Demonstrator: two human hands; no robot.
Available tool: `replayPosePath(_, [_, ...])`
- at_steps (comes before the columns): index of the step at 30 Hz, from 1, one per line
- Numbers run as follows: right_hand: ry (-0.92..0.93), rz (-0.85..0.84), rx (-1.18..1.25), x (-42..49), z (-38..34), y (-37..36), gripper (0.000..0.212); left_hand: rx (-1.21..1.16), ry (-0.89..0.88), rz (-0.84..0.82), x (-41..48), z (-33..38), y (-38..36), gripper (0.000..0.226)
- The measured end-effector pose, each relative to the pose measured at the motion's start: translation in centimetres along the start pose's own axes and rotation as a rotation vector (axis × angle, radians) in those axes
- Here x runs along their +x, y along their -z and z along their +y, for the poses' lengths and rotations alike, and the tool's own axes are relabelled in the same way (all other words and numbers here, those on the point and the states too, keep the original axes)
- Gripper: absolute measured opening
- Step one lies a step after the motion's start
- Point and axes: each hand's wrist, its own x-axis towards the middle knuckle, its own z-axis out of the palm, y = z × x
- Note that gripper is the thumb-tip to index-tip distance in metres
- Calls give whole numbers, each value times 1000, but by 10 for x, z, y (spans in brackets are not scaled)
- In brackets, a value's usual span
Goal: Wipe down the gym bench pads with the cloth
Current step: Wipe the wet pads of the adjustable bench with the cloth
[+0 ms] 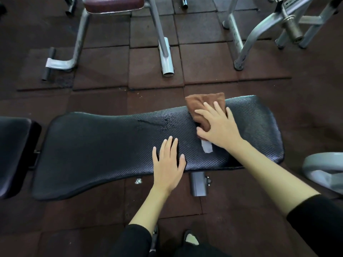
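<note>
Black textured vinyl bench pad (92,154) lies crosswise close ahead; wiping looks about midway. Smooth black seat pad (13,149) at left: cannot tell if wiped. Left hand (169,165) flat on near edge, fingers straight, holding nothing. Right hand (218,127) beyond, fingers spread, pressing brown terry cloth (202,102) onto far edge. Wet droplet streak (167,120) mid-pad, left of cloth, not yet wiped.
</note>
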Motion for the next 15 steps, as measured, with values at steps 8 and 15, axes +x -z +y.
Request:
replayPosePath(8, [-311, 159, 54, -11, 32, 15, 56, -30, -20, 15, -3, -14, 6, 53])
replayPosePath(15, [-328, 187, 100, 8, -36, -21, 53, -39, 88, 76, -7, -63, 15, 54])
